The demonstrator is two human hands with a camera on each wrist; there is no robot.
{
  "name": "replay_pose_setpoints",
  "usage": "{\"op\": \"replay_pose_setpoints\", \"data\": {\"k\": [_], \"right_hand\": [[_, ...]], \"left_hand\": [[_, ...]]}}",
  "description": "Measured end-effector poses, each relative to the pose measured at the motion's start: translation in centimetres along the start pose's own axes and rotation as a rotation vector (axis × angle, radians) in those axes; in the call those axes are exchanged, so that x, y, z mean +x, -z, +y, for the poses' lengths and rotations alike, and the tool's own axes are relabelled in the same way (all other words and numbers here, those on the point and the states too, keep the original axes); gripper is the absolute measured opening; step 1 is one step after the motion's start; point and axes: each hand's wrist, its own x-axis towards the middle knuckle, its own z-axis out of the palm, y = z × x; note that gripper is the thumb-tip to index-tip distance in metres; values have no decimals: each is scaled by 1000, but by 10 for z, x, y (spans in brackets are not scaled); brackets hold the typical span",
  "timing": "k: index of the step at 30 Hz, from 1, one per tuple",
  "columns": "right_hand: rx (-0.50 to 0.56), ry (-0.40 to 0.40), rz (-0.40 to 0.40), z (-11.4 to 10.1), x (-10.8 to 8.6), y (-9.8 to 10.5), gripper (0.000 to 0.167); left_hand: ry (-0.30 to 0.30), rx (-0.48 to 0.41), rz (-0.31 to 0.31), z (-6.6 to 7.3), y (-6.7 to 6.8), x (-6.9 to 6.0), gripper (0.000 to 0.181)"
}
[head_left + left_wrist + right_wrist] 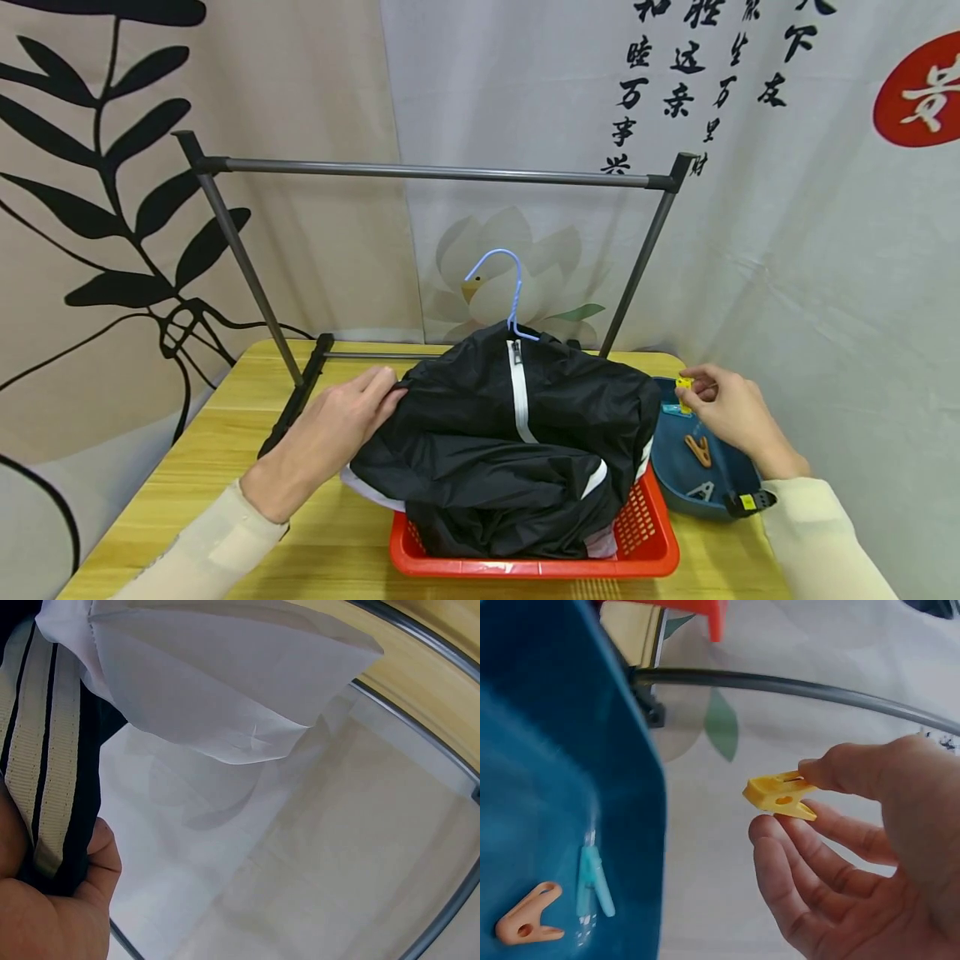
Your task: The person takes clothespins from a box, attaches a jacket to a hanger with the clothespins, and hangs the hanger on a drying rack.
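While the black jacket [465, 467] over the red basket [540, 568] is pinched by the left hand [337, 429], a yellow clothespin [769, 795] is pinched right of the basket by the right hand [731, 417], clipping apparently being prepared and transfer jacketward required.

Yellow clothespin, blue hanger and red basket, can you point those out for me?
Yellow clothespin [771, 793], right wrist view: on its body, near the middle.
Blue hanger [517, 289], head view: on the wire of its hook.
Red basket [534, 568], head view: on its front rim.
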Motion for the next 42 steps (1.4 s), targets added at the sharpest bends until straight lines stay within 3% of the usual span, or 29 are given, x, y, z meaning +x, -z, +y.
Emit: {"op": "replay_pose_setpoints", "data": {"k": [9,19,26,32,42], "right_hand": [[43,82,204,-30,-7,21,30],[113,137,285,-66,-11,40,28],[151,219,340,-89,-14,45,29],[194,314,345,-111,-17,50,34],[258,419,265,-146,-20,57,45]], "left_hand": [[-3,-1,7,0,-1,0,44],[-6,-5,16,1,0,1,45],[-13,-4,26,0,1,2,45],[-23,-12,30,1,1,3,44],[-7,-62,17,2,2,2,39]]}}
